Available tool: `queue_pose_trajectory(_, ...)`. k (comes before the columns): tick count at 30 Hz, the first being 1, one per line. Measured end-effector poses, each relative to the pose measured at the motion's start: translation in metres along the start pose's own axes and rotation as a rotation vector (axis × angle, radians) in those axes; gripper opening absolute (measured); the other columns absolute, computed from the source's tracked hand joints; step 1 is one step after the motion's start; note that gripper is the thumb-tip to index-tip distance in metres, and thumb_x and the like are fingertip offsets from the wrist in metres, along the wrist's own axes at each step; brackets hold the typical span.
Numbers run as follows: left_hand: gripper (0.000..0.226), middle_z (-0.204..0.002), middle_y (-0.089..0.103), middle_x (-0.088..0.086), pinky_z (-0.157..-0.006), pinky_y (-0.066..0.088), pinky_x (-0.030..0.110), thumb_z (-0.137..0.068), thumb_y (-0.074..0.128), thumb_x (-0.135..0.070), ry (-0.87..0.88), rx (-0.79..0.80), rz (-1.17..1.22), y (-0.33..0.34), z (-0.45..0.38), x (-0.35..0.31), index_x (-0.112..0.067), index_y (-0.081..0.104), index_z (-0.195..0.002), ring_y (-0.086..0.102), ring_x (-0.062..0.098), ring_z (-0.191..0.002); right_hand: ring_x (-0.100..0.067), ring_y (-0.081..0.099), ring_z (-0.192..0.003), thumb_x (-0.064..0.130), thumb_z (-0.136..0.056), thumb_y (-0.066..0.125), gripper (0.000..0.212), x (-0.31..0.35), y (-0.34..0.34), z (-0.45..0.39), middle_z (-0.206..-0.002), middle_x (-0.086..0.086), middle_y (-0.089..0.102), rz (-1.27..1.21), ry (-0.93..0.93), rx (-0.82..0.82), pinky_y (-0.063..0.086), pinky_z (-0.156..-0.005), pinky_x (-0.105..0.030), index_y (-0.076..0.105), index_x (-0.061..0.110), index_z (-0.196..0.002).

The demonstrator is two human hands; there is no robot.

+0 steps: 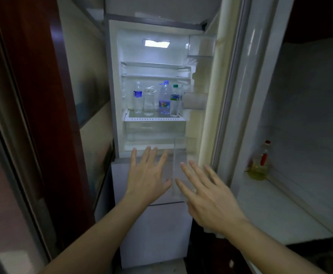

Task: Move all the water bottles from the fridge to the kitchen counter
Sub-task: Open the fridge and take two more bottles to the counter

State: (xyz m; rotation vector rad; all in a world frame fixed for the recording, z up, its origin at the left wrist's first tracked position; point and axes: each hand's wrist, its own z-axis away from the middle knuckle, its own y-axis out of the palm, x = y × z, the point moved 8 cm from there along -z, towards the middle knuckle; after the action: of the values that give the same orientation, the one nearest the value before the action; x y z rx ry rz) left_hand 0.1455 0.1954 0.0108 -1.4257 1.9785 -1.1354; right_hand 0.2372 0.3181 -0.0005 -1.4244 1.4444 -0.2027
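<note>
Right, we stand facing the fridge (153, 80) with its upper door (211, 95) swung open to our right and the interior lamp (157, 43) glowing up top. Our left hand (147, 175) is stretched out flat, fingers spread wide, holding nothing, hovering in front of the closed lower compartment. Our right hand (209, 196) is beside it, also fully open with fingers fanned, empty, nearly touching thumbs with the left. Up on the lit shelf (155, 115), four containers stand upright in a row: a slim bottle with a blue label (137, 97) on the left, then a clear squat jar-like bottle (149, 100), then the tall bottle with the blue cap (164, 97), and at the right a bottle with a green cap (174, 100) just beside it. Both hands are well below that shelf. Off to our right runs the kitchen counter (280, 210), pale, with a red-capped oil bottle (260, 163) standing near the wall.
</note>
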Motion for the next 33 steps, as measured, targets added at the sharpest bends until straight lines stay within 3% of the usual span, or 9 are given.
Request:
queue_pose_trajectory(6,0.079,-0.154,0.048,0.012,-0.121,0.010,0.061,-0.088,0.054,-0.065,-0.107,-0.059,0.100,0.025,-0.041,0.034,-0.022,0.041,-0.153,0.035,0.030,-0.147,-0.039,0.042,-0.144,0.021,-0.075,0.067,0.067,-0.007,0.025,-0.055,-0.154,-0.023,0.045,-0.190,0.196,0.010,0.037,-0.116,-0.052,0.056,0.016,-0.140)
queue_pose_trajectory(12,0.074,-0.151,0.050,0.005,-0.120,0.011,0.060,-0.089,0.051,-0.061,-0.227,-0.065,0.142,0.053,-0.097,0.088,-0.024,0.038,-0.152,0.036,0.026,-0.145,-0.037,0.055,-0.130,0.028,-0.082,0.069,0.063,-0.038,0.067,-0.130,-0.151,-0.019,0.048,-0.451,0.426,-0.022,0.051,-0.099,-0.046,0.055,0.015,-0.142)
queue_pose_trajectory(16,0.070,-0.148,0.052,0.004,-0.121,0.014,0.059,-0.091,0.048,-0.058,-0.285,-0.114,0.191,0.061,-0.134,0.116,-0.024,0.038,-0.151,0.036,0.025,-0.144,-0.033,0.049,-0.131,0.035,-0.091,0.062,0.062,-0.061,0.105,-0.177,-0.156,-0.013,0.038,-0.537,0.523,-0.047,0.047,-0.103,-0.043,0.044,0.018,-0.148)
queue_pose_trajectory(20,0.071,-0.153,0.047,0.003,-0.120,0.022,0.054,-0.092,0.046,-0.058,-0.286,-0.149,0.246,0.074,-0.168,0.132,-0.024,0.034,-0.153,0.035,0.023,-0.145,-0.029,0.055,-0.123,0.037,-0.093,0.062,0.064,-0.083,0.136,-0.209,-0.154,-0.009,0.038,-0.631,0.629,-0.077,0.049,-0.099,-0.040,0.040,0.019,-0.150)
queue_pose_trajectory(23,0.071,-0.153,0.048,0.002,-0.118,0.026,0.049,-0.092,0.048,-0.056,-0.295,-0.137,0.301,0.092,-0.191,0.142,-0.024,0.034,-0.153,0.037,0.023,-0.144,-0.030,0.059,-0.115,0.036,-0.093,0.063,0.063,-0.096,0.157,-0.230,-0.148,-0.009,0.042,-0.680,0.668,-0.075,0.050,-0.097,-0.041,0.041,0.017,-0.149)
queue_pose_trajectory(27,0.071,-0.150,0.051,0.002,-0.117,0.029,0.047,-0.090,0.051,-0.056,-0.312,-0.111,0.342,0.117,-0.217,0.150,-0.023,0.037,-0.152,0.042,0.021,-0.139,-0.028,0.051,-0.127,0.036,-0.091,0.064,0.065,-0.108,0.183,-0.258,-0.145,-0.008,0.043,-0.718,0.690,-0.074,0.047,-0.102,-0.046,0.040,0.018,-0.149)
queue_pose_trajectory(33,0.072,-0.145,0.056,0.003,-0.112,0.038,0.044,-0.088,0.055,-0.056,-0.349,-0.118,0.378,0.152,-0.255,0.167,-0.022,0.041,-0.150,0.050,0.023,-0.132,-0.022,0.053,-0.122,0.040,-0.090,0.063,0.065,-0.124,0.222,-0.311,-0.142,-0.002,0.046,-0.730,0.712,-0.084,0.048,-0.090,-0.035,0.040,0.024,-0.148)
